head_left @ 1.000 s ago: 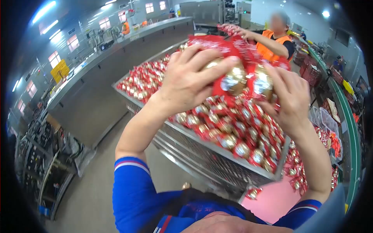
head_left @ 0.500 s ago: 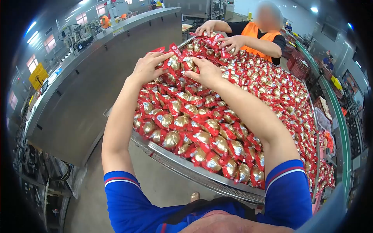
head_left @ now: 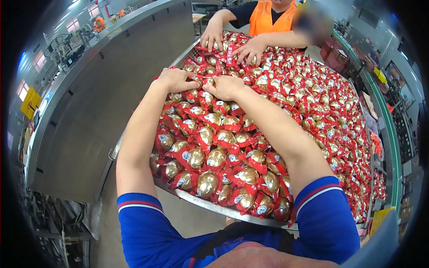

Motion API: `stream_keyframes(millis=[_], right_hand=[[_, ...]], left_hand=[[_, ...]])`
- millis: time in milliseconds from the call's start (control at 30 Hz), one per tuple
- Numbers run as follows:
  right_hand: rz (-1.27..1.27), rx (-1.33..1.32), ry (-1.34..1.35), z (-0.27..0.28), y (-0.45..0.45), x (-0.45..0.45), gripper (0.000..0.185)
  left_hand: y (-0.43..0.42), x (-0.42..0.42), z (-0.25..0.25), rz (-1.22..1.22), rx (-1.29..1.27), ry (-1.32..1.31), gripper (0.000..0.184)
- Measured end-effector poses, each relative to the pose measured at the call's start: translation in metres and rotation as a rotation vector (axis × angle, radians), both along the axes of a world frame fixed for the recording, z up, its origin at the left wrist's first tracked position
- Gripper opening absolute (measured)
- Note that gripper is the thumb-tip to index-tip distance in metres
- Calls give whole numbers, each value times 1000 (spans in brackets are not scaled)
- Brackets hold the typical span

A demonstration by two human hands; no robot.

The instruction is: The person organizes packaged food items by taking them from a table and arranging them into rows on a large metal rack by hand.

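Red-and-gold wrapped packets (head_left: pixel 207 184), round and egg-sized with a clear gold window, fill a big metal-rimmed table (head_left: pixel 201 202). Toward its far left side, my left hand (head_left: pixel 175 80) is closed over packets in the heap, thumb and fingers pointing right. Close by on the right, my right hand (head_left: pixel 227 87) curls around packets too, its thumb toward the left hand. A gold packet (head_left: pixel 208 81) shows in the gap between both hands. My fingertips are partly hidden among the wrappers.
Across the table, a person in an orange vest (head_left: pixel 268 18) has both hands on the packets. A tall steel panel (head_left: pixel 111 89) stands along the left. A green-edged conveyor (head_left: pixel 380 107) and red crates (head_left: pixel 336 60) are at the right.
My hands have lowered toward me with the packets, down onto the heap. The other person's hands have shifted over the packets. The view has tilted and moved slightly.
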State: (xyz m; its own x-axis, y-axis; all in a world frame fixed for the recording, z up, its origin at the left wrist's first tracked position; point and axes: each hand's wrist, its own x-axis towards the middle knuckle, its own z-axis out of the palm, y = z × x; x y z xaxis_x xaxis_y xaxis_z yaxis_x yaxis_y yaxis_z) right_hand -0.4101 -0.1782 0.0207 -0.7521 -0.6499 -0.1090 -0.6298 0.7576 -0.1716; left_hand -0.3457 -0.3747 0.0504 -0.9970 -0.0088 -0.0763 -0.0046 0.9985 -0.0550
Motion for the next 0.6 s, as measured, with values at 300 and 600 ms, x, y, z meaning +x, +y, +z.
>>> stream_keyframes(millis=[300, 600], right_hand=[[-84, -178, -52, -16, -3, 0, 97], [462, 102, 268, 123, 131, 110, 53]], left_hand=[[-29, -20, -32, -118, 271, 75, 58], [-89, -52, -76, -220, 84, 160, 48]])
